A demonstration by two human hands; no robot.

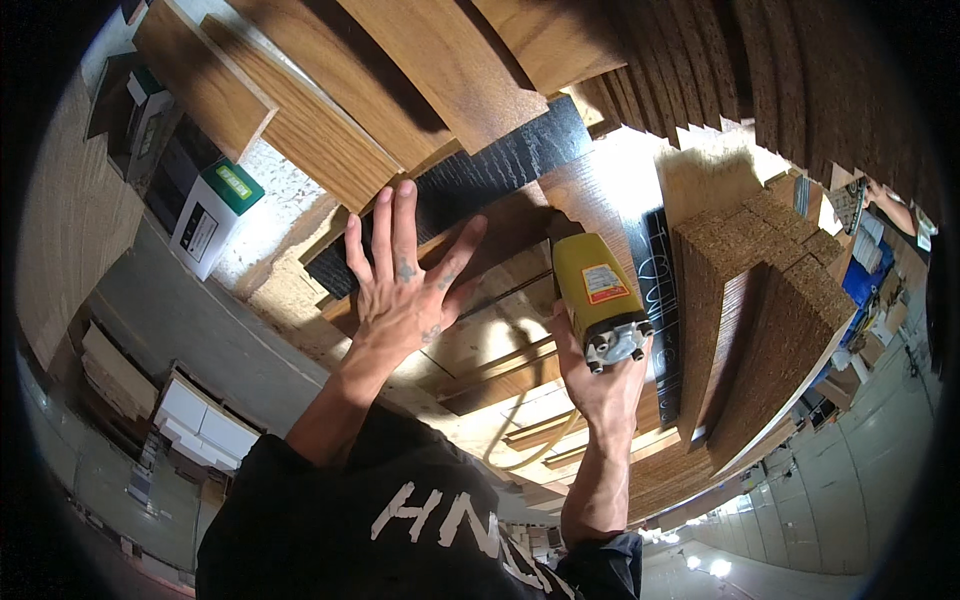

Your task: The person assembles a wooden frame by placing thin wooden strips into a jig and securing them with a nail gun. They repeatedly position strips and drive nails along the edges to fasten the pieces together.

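Observation:
My right hand (610, 390) is wrapped round the handle of a yellow and black air nail gun (588, 262), whose nose points away from me over a brown wood-grain board (575, 195). The nose tip is partly hidden, and I cannot tell whether it touches the board. My left hand (395, 300) has its fingers spread, reaching over a black wood-grain strip (500, 160) toward the end of an oak-coloured board (310, 125). Nothing is gripped in it. Just beyond the fingertips, several brown boards (440, 70) lie side by side.
A white and green box (215, 215) stands at the left. On the right are stacked brown boards (740, 330) and a black strip with white writing (660, 300). Dark boards (800, 80) fill the far right. A yellowish hose (545, 445) hangs below the nail gun. Another person's arm (890, 208) shows far right.

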